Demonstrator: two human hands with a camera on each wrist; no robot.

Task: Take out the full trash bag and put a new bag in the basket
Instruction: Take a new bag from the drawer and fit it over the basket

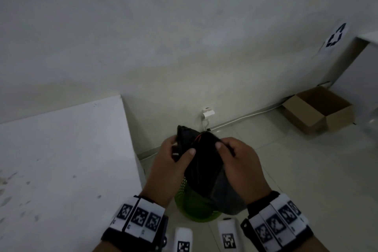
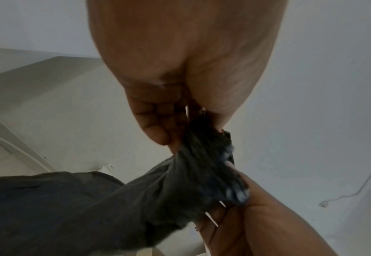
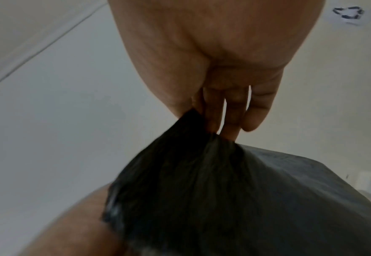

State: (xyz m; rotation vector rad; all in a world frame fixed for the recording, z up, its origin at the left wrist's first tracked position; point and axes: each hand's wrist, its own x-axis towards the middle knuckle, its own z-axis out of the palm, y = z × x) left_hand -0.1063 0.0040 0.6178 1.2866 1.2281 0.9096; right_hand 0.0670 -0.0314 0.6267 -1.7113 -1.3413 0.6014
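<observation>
A black trash bag (image 1: 204, 161) hangs in the air above a green mesh basket (image 1: 194, 208) on the floor. My left hand (image 1: 176, 155) pinches the bag's top edge on the left, thumb on the near side. My right hand (image 1: 231, 153) pinches the top edge on the right. A thin red drawstring (image 1: 198, 137) shows at the bag's mouth. In the left wrist view my left hand (image 2: 180, 131) grips the gathered black bag (image 2: 114, 199). The right wrist view has my right hand (image 3: 204, 117) pinching the bag (image 3: 213, 181). The bag's lower part hides most of the basket's opening.
A white table (image 1: 61, 159) stands at the left, close to the basket. An open cardboard box (image 1: 321, 108) sits on the tiled floor at the right, by the wall. A white plug and cable (image 1: 207, 113) run along the wall behind the bag.
</observation>
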